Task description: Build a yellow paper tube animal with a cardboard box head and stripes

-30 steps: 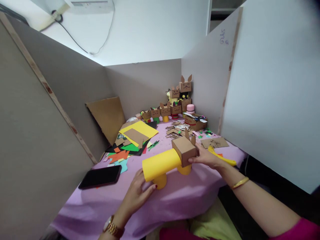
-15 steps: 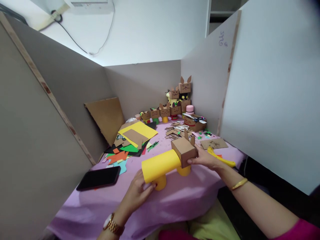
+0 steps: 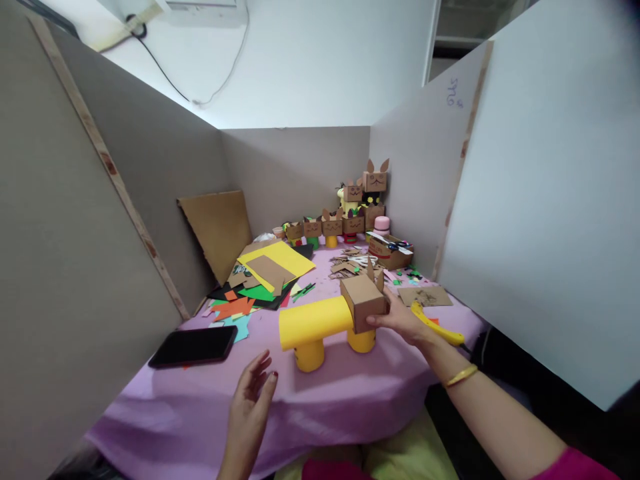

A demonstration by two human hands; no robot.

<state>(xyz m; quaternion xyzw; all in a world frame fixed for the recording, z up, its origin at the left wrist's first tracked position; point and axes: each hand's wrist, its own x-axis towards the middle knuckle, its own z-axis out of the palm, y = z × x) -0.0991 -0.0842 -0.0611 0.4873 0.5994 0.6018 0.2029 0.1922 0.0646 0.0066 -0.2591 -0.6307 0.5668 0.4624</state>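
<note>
Right grip (image 3: 401, 319) holds cardboard box (image 3: 361, 301).

"Does any lettering read clearly?"
"None with certainty. The right-hand partition (image 3: 420, 180) bears purple handwriting (image 3: 453, 93), but its characters stay unclear."
"And the small carton (image 3: 395, 258) on the tabletop (image 3: 330, 413)?"
"Red print marks its side, too small to make out."
"The paper pile?"
"One printed scrap (image 3: 242, 272) there shows pale lettering, also illegible."

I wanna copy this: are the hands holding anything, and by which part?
The right hand holds the cardboard box by its right side; the left hand holds nothing.
</note>
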